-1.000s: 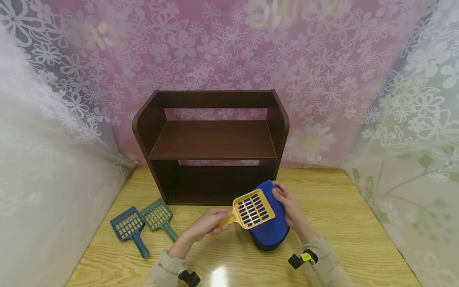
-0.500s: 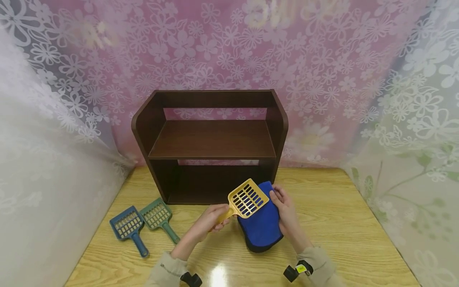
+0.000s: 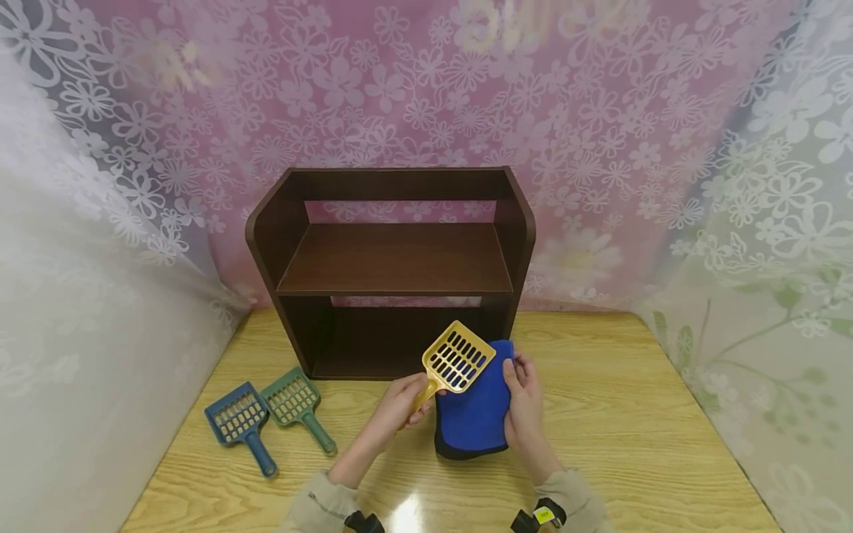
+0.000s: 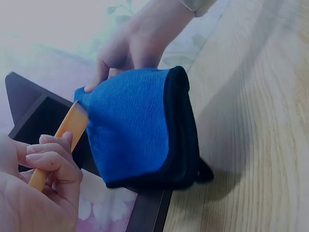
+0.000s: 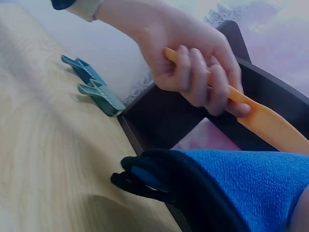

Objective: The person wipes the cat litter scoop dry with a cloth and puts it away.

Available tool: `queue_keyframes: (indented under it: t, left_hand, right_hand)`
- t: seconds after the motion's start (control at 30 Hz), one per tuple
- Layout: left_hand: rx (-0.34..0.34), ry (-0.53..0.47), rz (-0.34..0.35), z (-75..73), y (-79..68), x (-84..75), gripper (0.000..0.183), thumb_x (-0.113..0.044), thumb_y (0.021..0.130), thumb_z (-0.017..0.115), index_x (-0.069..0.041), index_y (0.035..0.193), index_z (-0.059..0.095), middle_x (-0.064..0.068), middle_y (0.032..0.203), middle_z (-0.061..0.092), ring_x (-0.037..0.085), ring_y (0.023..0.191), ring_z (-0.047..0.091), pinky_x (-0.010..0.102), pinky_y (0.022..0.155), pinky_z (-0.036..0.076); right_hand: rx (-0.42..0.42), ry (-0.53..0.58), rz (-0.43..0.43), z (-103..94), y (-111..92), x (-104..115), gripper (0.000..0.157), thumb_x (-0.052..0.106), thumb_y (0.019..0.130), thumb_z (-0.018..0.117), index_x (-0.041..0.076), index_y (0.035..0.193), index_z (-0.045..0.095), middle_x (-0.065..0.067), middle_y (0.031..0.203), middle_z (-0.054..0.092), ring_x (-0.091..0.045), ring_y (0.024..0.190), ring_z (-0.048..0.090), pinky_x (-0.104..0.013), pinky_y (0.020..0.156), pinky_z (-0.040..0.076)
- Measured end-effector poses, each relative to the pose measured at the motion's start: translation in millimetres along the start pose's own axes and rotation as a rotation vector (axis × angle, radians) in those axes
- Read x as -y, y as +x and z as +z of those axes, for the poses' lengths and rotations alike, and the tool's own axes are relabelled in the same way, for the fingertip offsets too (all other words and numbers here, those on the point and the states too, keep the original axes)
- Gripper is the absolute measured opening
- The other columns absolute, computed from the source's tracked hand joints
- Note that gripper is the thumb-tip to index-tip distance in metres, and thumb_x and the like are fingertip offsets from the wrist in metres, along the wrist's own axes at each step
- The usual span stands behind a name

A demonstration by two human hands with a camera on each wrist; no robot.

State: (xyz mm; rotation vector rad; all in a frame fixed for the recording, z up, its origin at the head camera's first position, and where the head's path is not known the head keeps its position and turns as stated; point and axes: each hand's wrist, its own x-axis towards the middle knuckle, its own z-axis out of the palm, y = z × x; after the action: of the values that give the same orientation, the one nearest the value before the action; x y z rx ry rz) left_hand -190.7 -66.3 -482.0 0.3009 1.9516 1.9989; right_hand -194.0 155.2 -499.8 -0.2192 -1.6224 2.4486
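My left hand (image 3: 400, 403) grips the handle of a yellow slotted litter scoop (image 3: 435, 383), its head raised and overlapping a blue cloth item from the head view. That item (image 3: 473, 422) is plush-looking and thick, with black edging along its lower end; its exact kind is unclear. My right hand (image 3: 525, 407) holds it by the right side, thumb on the blue face. In the left wrist view, the tip of the scoop (image 4: 67, 128) appears against the cloth's edge; whether they touch I cannot tell. Curled fingers of the left hand (image 5: 198, 72) wrap the handle in the right wrist view.
A dark brown two-tier shelf (image 3: 393, 294) stands behind the hands against a flowered curtain (image 3: 413, 89). On the wooden table (image 3: 620, 414), a blue litter scoop (image 3: 256, 448) and a green litter scoop (image 3: 313, 426) lie to the left. Pale curtains border both sides.
The blue cloth item has shifted left and turned more upright, with my right hand following. The yellow scoop has risen and moved slightly left, tilting upward. Both hands kept their hold.
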Motion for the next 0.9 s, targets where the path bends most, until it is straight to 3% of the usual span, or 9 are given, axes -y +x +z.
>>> queue_keyframes:
  t: [0.27,0.47,0.63,0.77,0.9]
  left_hand:
    - [-0.061,-0.029,0.026,3.2,3.5,-3.6,0.043,-0.028,0.111,0.037,0.005,0.115,0.064,-0.001,0.07,0.048,0.004,0.048,0.036,0.017,0.043,0.028]
    - [-0.104,-0.078,0.055,3.9,7.9,-9.0,0.042,-0.023,0.111,0.035,0.009,0.119,0.061,0.005,0.074,0.048,0.005,0.049,0.034,0.018,0.044,0.027]
    - [-0.127,-0.082,0.056,4.7,9.3,-12.3,0.042,-0.023,0.111,0.036,0.009,0.114,0.062,0.004,0.072,0.045,0.006,0.049,0.034,0.017,0.044,0.028]
    - [-0.136,-0.082,0.048,5.9,9.8,-11.8,0.042,-0.023,0.111,0.037,0.01,0.112,0.063,0.004,0.071,0.046,0.005,0.048,0.034,0.016,0.043,0.029]
    - [-0.121,-0.08,0.046,7.2,9.4,-10.6,0.042,-0.022,0.11,0.038,0.012,0.112,0.062,0.002,0.07,0.046,0.004,0.048,0.034,0.015,0.042,0.028]
  right_hand:
    - [0.085,-0.002,0.015,6.8,-12,-13,0.023,0.022,0.107,0.053,0.014,0.128,0.046,0.006,0.13,0.056,-0.009,0.117,0.057,-0.022,0.095,0.051]
    - [0.169,-0.127,-0.038,11.3,-21,-20,0.028,0.015,0.105,0.057,0.004,0.127,0.045,0.001,0.124,0.057,-0.011,0.113,0.06,-0.023,0.092,0.052]
    - [0.212,-0.153,-0.055,16.9,-28,-23,0.028,0.011,0.103,0.06,-0.001,0.124,0.047,-0.002,0.122,0.061,-0.013,0.107,0.065,-0.028,0.086,0.056]
    - [0.204,-0.143,-0.064,18.2,-29,-24,0.026,0.012,0.102,0.062,0.002,0.122,0.049,-0.001,0.119,0.062,-0.013,0.103,0.067,-0.028,0.083,0.058]
    - [0.118,-0.131,-0.061,16.2,-23,-21,0.025,0.016,0.103,0.062,0.007,0.123,0.05,0.002,0.118,0.061,-0.009,0.103,0.064,-0.023,0.084,0.055]
